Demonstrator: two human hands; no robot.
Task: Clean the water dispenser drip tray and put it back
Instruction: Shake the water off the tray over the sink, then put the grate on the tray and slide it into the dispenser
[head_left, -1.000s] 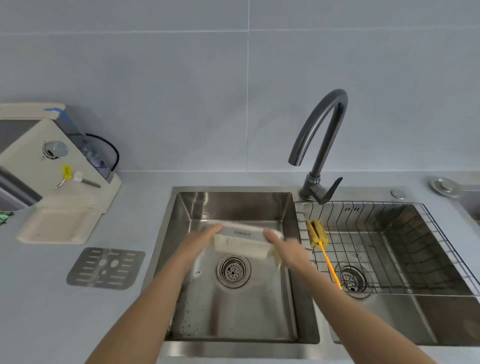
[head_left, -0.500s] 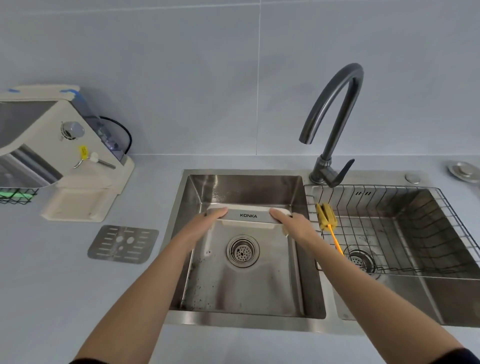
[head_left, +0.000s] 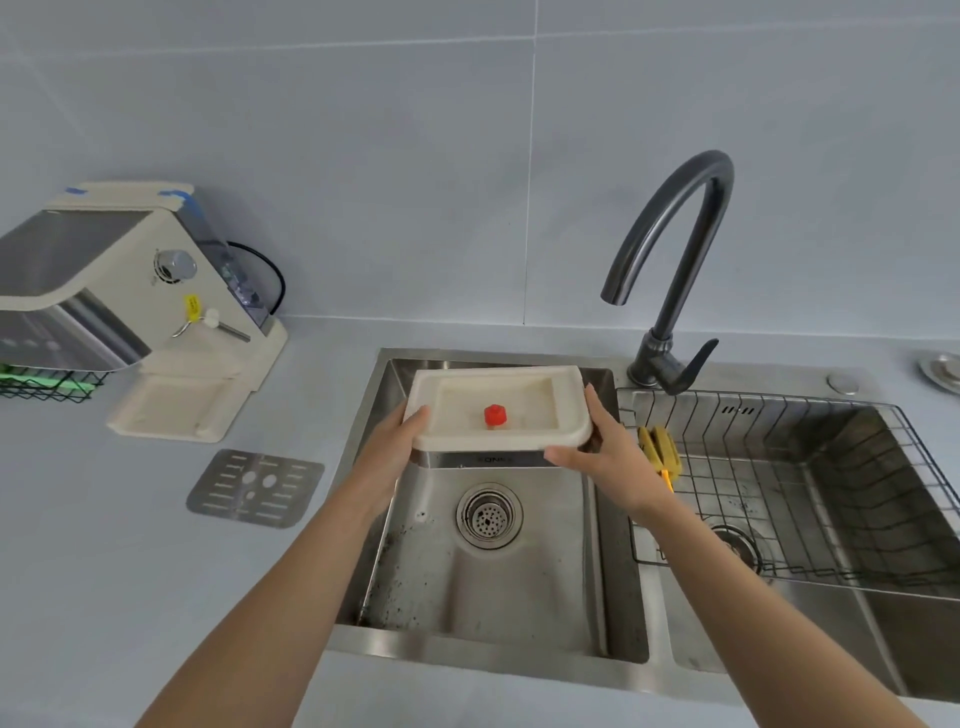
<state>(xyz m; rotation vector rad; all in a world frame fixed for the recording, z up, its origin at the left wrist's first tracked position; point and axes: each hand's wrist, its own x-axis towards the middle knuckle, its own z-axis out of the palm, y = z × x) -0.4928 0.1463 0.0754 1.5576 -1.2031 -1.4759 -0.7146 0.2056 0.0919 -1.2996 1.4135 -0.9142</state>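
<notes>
I hold the cream drip tray (head_left: 566, 431) level and open side up over the left sink basin (head_left: 488, 587). A small red float (head_left: 495, 416) stands in its middle. My left hand (head_left: 392, 452) grips the tray's left edge and my right hand (head_left: 605, 454) grips its right edge. The cream water dispenser (head_left: 130, 291) sits on the counter at the left, with an empty base platform (head_left: 171, 410) in front. The tray's metal slotted grate (head_left: 255, 487) lies flat on the counter below the dispenser.
A dark gooseneck faucet (head_left: 670, 260) stands behind the divider between the basins. The right basin holds a wire rack (head_left: 810, 483) with a yellow brush (head_left: 658, 451) on its left edge. A black wire basket (head_left: 47, 384) sits at the far left.
The tray went from tipped on edge down in the basin to level, open side up and higher. Both hands rose with it. The view moved right and closer.
</notes>
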